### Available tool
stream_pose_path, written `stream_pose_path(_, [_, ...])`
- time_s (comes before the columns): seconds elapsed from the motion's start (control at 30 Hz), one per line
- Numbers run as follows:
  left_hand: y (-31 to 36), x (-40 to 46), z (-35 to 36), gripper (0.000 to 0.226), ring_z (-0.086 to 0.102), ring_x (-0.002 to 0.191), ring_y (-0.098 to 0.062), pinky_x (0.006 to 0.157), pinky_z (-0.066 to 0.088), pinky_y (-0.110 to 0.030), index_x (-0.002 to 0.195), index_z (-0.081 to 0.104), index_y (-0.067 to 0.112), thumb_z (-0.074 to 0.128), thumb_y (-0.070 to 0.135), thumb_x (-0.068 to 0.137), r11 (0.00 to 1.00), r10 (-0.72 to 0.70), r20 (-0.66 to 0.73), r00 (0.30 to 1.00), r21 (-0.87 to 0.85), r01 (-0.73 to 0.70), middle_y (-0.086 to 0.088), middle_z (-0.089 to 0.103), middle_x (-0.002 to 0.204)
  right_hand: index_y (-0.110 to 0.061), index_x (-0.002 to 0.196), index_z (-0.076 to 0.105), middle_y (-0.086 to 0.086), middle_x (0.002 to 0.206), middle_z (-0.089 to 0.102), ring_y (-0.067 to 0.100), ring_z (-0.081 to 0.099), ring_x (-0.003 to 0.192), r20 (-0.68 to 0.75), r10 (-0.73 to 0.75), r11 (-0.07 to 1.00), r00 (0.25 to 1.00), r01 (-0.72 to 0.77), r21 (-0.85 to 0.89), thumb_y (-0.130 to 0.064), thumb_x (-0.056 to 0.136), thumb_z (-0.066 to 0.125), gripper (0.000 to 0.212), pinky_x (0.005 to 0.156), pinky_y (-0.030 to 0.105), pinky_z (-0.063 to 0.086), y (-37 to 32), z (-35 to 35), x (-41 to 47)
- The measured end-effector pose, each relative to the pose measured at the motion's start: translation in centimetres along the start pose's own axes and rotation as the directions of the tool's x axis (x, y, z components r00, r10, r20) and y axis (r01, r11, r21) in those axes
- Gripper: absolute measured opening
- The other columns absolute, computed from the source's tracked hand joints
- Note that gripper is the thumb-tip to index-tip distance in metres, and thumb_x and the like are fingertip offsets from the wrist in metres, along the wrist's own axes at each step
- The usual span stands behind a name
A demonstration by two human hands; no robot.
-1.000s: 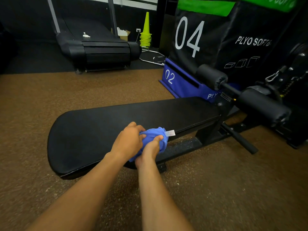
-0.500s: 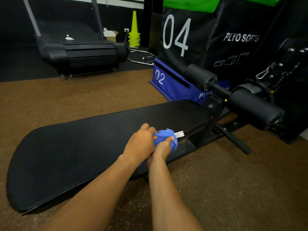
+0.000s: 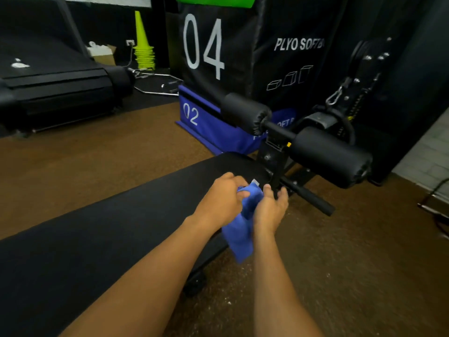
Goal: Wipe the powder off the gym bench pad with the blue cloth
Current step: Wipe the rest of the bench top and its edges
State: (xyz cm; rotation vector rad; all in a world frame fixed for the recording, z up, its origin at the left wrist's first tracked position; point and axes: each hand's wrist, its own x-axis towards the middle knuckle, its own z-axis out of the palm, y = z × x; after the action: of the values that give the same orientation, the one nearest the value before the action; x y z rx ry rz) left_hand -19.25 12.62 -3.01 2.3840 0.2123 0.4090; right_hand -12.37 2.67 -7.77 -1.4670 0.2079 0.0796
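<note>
Step in hand, as judged: readying the blue cloth (image 3: 239, 229) between both hands before a wiping pass. Left hand (image 3: 222, 201) has fingers curled over the cloth's upper end, pinching it; right hand (image 3: 269, 207) cups the cloth from the other side, fingertips extended upward and loosely spread, thumb side against the fabric. Whether the right hand truly clamps the fabric cannot be told; it looks more like a supporting press. The cloth's lower part hangs free below the wrists, centre of frame, over the near edge of the bench pad (image 3: 109, 239) and the brown floor (image 3: 352, 276). The pad runs from lower left toward frame centre, ending just left of the hands; no powder is distinguishable on its dark surface here. To do the step well: fold the cloth into a flat wad, set it down flat on the pad, and sweep in long overlapping strokes toward one edge so loosened powder leaves the pad rather than spreading. Pale specks lie on the floor below the cloth.
</note>
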Motion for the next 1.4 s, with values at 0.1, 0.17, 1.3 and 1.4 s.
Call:
stream_pose_path(0.1, [1.6, 2.4, -0.3, 0.016, 0.064, 0.090, -0.008, 0.082, 0.047, -0.017, 0.104, 0.075, 0.017, 0.071, 0.013, 0.090, 0.970, 0.139, 0.044, 0.989, -0.205, -0.128, 0.002, 0.066, 0.098, -0.013, 0.140, 0.055, 0.017, 0.139, 0.058, 0.030, 0.056, 0.129, 0.296, 0.014, 0.962, 0.955, -0.094, 0.256, -0.038, 0.093, 0.060, 0.054, 0.110, 0.043, 0.043, -2.0, -2.2, 0.8])
stream_pose_path(0.17, [1.7, 3.6, -0.5, 0.016, 0.067, 0.091, -0.006, 0.083, 0.049, -0.015, 0.102, 0.077, 0.013, 0.072, 0.008, 0.087, 0.938, 0.128, 0.074, 0.989, -0.332, -0.097, 0.003, 0.069, 0.099, -0.006, 0.140, 0.054, 0.022, 0.137, 0.059, 0.036, 0.056, 0.128, 0.475, 0.077, 0.923, 0.877, -0.243, 0.298, -0.058, 0.089, 0.057, 0.073, 0.110, 0.050, 0.042, -1.6, -3.8, 1.1])
stream_pose_path(1.3, [-1.7, 6.9, 1.1, 0.045, 0.051, 0.134, -0.017, 0.110, 0.038, -0.031, 0.147, 0.050, 0.024, 0.055, 0.028, 0.102, 1.000, -0.017, 0.265, 0.964, 0.001, 0.018, 0.000, 0.056, 0.146, -0.003, 0.112, 0.060, 0.014, 0.096, 0.064, 0.022, 0.059, 0.085, -0.043, 0.193, 0.980, 0.980, -0.190, 0.057, -0.010, 0.094, 0.057, 0.019, 0.086, 0.036, 0.049, -3.7, -7.3, 7.1])
stream_pose_path(1.4, [-2.2, 6.5, 0.9, 0.042, 0.051, 0.134, -0.021, 0.112, 0.038, -0.034, 0.144, 0.053, 0.020, 0.050, 0.033, 0.104, 0.999, -0.038, 0.206, 0.978, 0.026, 0.033, -0.002, 0.055, 0.147, -0.005, 0.130, 0.055, 0.019, 0.127, 0.063, 0.026, 0.063, 0.094, 0.016, 0.204, 0.978, 0.979, -0.204, 0.043, -0.020, 0.089, 0.058, 0.044, 0.089, 0.043, 0.052, -2.7, -2.5, 7.8])
